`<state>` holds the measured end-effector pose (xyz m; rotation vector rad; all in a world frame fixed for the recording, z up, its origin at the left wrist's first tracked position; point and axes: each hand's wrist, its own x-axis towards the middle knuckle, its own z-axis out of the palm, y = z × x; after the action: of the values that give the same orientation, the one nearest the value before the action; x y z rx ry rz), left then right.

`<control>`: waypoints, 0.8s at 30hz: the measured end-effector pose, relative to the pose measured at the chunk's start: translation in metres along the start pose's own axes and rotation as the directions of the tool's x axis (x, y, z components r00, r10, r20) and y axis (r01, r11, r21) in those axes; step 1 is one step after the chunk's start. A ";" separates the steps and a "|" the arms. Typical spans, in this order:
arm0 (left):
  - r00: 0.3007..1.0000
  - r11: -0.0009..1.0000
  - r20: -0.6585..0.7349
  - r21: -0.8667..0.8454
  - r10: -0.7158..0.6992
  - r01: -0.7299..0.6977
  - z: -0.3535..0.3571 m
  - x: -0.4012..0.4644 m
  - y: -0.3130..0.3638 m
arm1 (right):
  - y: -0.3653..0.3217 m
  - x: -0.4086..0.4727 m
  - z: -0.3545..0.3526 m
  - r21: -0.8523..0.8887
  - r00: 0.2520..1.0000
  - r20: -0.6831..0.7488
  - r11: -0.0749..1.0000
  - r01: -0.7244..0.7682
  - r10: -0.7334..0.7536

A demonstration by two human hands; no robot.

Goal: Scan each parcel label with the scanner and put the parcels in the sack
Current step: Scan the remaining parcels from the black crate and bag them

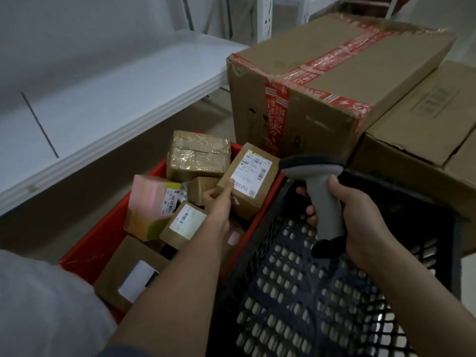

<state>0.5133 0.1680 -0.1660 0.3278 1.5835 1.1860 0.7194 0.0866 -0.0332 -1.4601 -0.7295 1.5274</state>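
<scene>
Nearest to me, at the lower left, my pale sleeve (43, 305) fills the corner, and both bare forearms reach forward from it. My right hand (360, 217) is wrapped around the grey handle of the scanner (325, 199), fingers curled round the front of the grip and thumb up its right side; the dark scanner head points left toward the parcel I hold. My left hand (219, 202) grips a small brown cardboard parcel (251, 181) by its lower left corner, thumb pressed on the edge of its white label (253, 173), which faces up at me, tilted. That parcel is held over the right side of the red crate (103, 240), just left of the scanner head and apart from it. Below and left of it in the crate lie more parcels: a tape-wrapped box (198, 155) at the far end, a pink parcel (149, 204) with a barcode sticker, a small box (184, 224) with a white label beside my wrist, and a flat box (128, 274) nearest me, partly hidden by my forearm. Under my right hand sits a black perforated crate (309, 292), touching the red one. Beyond the scanner stands a large carton (334, 81) sealed with red printed tape, with another carton (425, 140) beside it on the right. A white shelf (103, 99) runs along the left. I see no sack.
</scene>
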 end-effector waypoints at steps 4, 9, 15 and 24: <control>1.000 0.997 -0.001 -0.066 -0.030 0.030 -0.007 0.010 -0.001 | -0.001 0.004 -0.001 0.004 1.000 -0.007 1.000 -0.011 0.011; 0.998 0.992 -0.001 -0.112 -0.055 0.055 -0.009 -0.004 0.004 | -0.005 -0.001 0.002 0.044 1.000 -0.019 0.999 -0.022 0.023; 1.000 0.994 -0.017 -0.105 0.011 -0.013 -0.006 -0.048 0.016 | -0.027 -0.026 0.011 0.072 0.997 -0.060 0.996 0.045 -0.041; 0.981 0.957 0.192 -0.273 -0.040 0.093 -0.023 -0.122 0.022 | -0.064 -0.097 0.015 0.106 0.986 -0.060 0.981 0.164 -0.158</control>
<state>0.5330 0.0782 -0.0791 0.1902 1.2370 1.2713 0.7098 0.0318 0.0695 -1.3207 -0.7038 1.3795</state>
